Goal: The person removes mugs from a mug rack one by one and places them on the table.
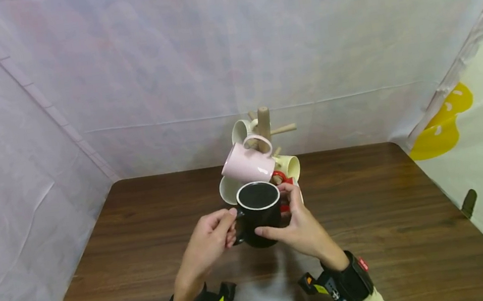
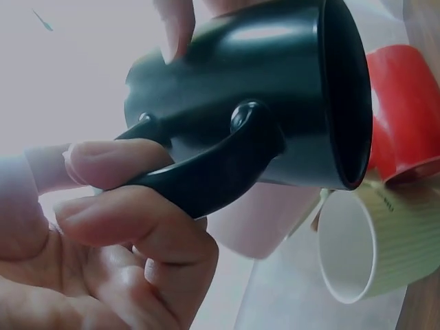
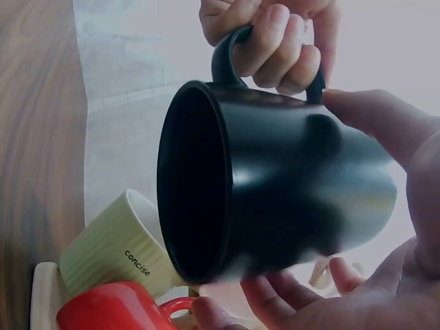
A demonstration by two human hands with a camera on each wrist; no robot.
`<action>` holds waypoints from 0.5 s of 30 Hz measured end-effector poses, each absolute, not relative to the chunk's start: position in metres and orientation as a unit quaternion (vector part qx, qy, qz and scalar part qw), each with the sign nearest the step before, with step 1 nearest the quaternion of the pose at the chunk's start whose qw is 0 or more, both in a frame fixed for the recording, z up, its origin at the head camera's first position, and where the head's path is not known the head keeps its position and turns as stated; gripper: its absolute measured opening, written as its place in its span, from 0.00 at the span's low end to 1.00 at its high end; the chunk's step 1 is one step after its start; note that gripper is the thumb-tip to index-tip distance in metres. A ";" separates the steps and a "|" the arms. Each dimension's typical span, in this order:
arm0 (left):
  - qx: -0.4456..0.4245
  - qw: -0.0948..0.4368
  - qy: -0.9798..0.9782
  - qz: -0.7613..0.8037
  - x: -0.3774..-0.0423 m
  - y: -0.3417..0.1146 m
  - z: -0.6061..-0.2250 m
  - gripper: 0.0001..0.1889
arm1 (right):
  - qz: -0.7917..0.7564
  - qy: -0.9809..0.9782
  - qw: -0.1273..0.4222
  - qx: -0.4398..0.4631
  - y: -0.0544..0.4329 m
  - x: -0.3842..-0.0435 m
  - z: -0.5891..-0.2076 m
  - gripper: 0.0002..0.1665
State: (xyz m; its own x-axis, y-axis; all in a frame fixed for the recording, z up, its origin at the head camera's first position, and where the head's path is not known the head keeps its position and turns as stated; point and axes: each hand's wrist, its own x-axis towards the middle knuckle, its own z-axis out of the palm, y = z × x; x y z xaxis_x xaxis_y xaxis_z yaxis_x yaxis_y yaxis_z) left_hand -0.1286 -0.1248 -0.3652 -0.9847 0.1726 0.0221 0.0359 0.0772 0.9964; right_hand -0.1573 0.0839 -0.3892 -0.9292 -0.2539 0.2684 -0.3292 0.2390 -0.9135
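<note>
A black mug [image 1: 261, 221] with a pale rim stands upright in the head view, held off the table between both hands. My left hand [image 1: 209, 236] grips its handle, fingers curled through the loop, as the left wrist view also shows. Around the other side of the mug's body curves my right hand [image 1: 304, 228], thumb on the near side and fingers on the far side. Just behind is a wooden mug tree [image 1: 264, 124] bearing a tilted pink mug [image 1: 247, 162]. A red mug [image 3: 113, 308] and a ribbed pale green mug [image 3: 113, 251] marked "concise" show in the right wrist view.
A white mug [image 1: 239, 131] hangs high on the tree, and a pale mug [image 1: 228, 191] sits low on its left. One bare peg [image 1: 283, 128] points right. The dark wooden table [image 1: 146, 264] ends at white cloth walls [image 1: 157, 70].
</note>
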 end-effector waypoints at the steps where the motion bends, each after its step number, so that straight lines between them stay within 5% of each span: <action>1: 0.076 0.050 0.733 0.674 -0.129 -0.128 -0.365 0.22 | 0.591 -0.784 0.028 0.188 0.084 -0.157 -0.389 0.51; 15: 0.070 0.026 0.727 0.683 -0.123 -0.161 -0.359 0.22 | 0.608 -0.767 0.006 0.203 0.085 -0.159 -0.391 0.44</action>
State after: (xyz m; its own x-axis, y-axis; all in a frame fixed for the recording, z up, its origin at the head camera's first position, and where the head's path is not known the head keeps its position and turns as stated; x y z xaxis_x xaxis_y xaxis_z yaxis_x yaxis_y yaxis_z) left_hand -0.1232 -0.1608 -0.3589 -0.9889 0.1370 0.0575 0.0658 0.0571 0.9962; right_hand -0.1587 0.0847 -0.3908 -0.9175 -0.3043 0.2562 -0.3189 0.1776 -0.9310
